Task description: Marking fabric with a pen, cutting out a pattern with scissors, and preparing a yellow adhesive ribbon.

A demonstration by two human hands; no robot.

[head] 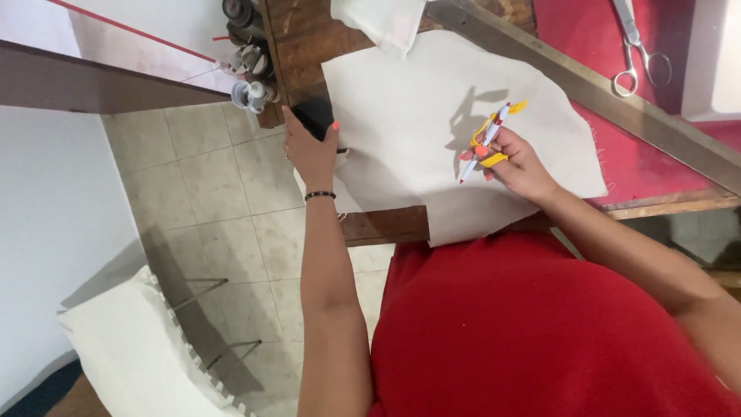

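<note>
Head view, looking down on a wooden tabletop [386, 225] partly covered in red.

Cream cloth [432, 108] lies spread flat over the near left part of the tabletop; its near edge hangs a little over the table's front edge. No drawn line or cut can be made out on it, so as judged from this view the marking or cutting is at an early stage: cloth laid out and smoothed, tools in hand, nothing visibly marked. Scissors [637, 48] lie untouched on the red surface near the far right corner, well apart from both hands.

Right hand [519, 164]: closed around a white pen [485, 140] and a yellow tape measure [494, 137] held together, pen tip pointing down toward the cloth, just above it.

Left hand [310, 148]: at the left edge of the tabletop, fingers curled over a dark object [315, 116] at the cloth's left edge; what that object is cannot be told. Dark band on the wrist.

A long metal straightedge [587, 85] runs diagonally across the far side, along the cloth's far edge.

Containers: none open in view. Thread spools [248, 93] are clustered at the table's far left corner. Folded white fabric [135, 351] rests on a chair by the tiled floor, lower left.
</note>
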